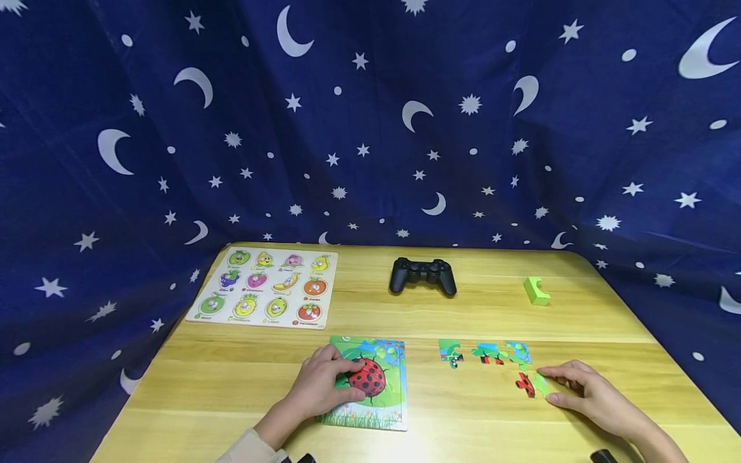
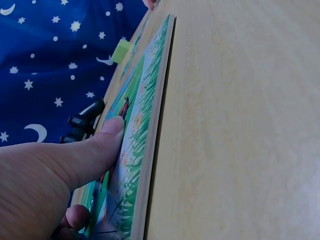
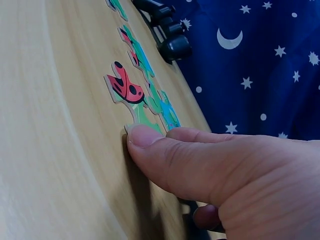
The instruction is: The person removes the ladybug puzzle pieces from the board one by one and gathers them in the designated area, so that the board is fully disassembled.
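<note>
A square ladybug jigsaw puzzle (image 1: 384, 411) with a grass border lies flat in front of me. My left hand (image 1: 324, 381) rests on its left part, thumb and index finger spread across the red ladybug picture. In the left wrist view the thumb (image 2: 107, 142) presses on the puzzle's face near the grass border. On the right, my right hand (image 1: 593, 393) pinches a red and green jigsaw piece (image 3: 129, 92) by its green end, between thumb and index finger. Behind that piece lie several loose jigsaw pieces (image 1: 491, 354), with a separate green and blue one (image 1: 448, 350) to their left.
A fruit peg board (image 1: 266, 286) lies at the back left of the wooden table (image 1: 463, 315). At the back stands a black game controller (image 1: 422, 275), and a light green notched block (image 1: 537, 291) sits at the back right. A blue moon-and-star curtain (image 1: 370, 128) hangs behind.
</note>
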Motion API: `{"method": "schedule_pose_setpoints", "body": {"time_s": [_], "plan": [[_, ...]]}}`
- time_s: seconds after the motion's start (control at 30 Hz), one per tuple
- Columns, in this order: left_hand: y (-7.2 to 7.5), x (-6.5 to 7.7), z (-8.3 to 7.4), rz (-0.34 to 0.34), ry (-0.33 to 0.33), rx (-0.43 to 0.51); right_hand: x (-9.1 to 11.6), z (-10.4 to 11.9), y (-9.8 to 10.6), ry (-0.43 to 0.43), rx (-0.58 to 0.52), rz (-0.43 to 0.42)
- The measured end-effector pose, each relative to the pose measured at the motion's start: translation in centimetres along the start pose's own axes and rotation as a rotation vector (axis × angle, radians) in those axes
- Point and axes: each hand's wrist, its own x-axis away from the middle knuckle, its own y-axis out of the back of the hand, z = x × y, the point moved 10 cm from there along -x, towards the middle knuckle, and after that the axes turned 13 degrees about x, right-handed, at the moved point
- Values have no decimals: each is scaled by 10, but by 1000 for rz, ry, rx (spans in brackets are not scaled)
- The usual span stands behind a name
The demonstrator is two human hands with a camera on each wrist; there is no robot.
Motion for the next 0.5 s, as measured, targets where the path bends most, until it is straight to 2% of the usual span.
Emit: {"method": "schedule_pose_setpoints", "body": {"time_s": [0.5], "plan": [[0,0,1,-2,-3,-6,0,0,3,-3,15,-29]]}}
